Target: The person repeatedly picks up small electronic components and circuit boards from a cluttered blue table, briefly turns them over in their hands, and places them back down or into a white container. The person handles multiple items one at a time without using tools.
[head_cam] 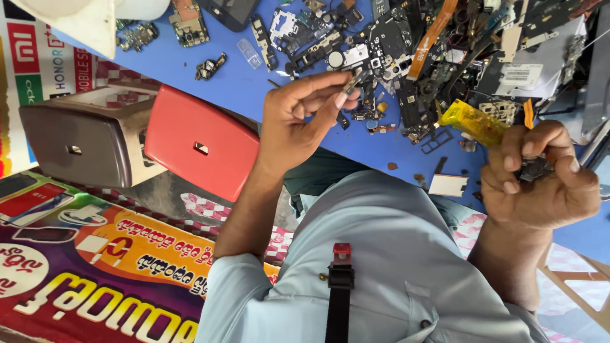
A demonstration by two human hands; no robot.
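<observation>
My left hand (298, 117) is raised over the blue table (229, 89), pinching a small thin metal part (351, 81) between thumb and fingertips. At the right, my right hand (540, 178) is curled around a small dark electronic part (535, 168), held a little off the table's near edge. A dense pile of phone parts and circuit boards (394, 44) lies just beyond both hands. My light blue shirt (381, 254) fills the bottom of the view.
A yellow plastic bag (473, 122) and an orange flex cable (429, 38) lie in the pile. A small white card (448, 185) sits near the table edge. A red stool (200, 147) and a grey-brown stool (82, 136) stand left, above a colourful printed banner (95, 267).
</observation>
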